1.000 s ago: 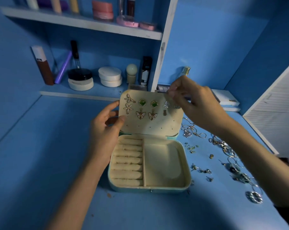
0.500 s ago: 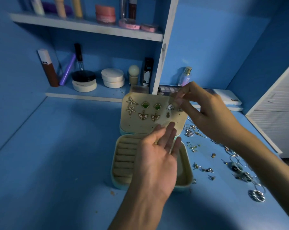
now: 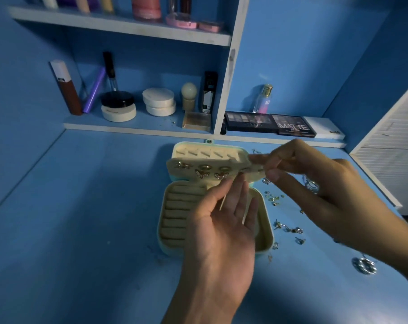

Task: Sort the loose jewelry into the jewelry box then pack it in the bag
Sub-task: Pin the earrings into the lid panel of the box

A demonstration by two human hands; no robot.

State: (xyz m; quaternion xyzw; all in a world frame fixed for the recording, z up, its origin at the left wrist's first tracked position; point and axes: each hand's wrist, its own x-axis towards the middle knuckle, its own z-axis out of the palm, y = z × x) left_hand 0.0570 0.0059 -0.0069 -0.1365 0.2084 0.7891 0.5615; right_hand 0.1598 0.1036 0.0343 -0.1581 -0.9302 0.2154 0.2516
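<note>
The pale green jewelry box (image 3: 162, 230) lies open on the blue desk, with ring rolls on its left side. Its cream earring panel (image 3: 207, 168) carries butterfly and round earrings and tilts forward off the lid (image 3: 205, 152). My right hand (image 3: 315, 183) pinches the panel's right edge. Over the box hovers my left hand (image 3: 224, 230), palm up with straight fingers whose tips touch the panel's lower edge. It hides the box's right compartment. Loose jewelry (image 3: 289, 228) is scattered to the right of the box. No bag is in view.
A silver ring cluster (image 3: 364, 265) lies near the desk's right front. Eyeshadow palettes (image 3: 268, 123) and a perfume bottle (image 3: 262, 99) sit on the low ledge behind the box. Shelves with jars (image 3: 159, 101) and tubes stand at the back left. A white louvred panel (image 3: 395, 146) closes the right.
The earring panel has swung forward from upright, baring the lid's hook row behind it. My left hand left the panel's left side and came under it, palm up. My right hand keeps its pinch.
</note>
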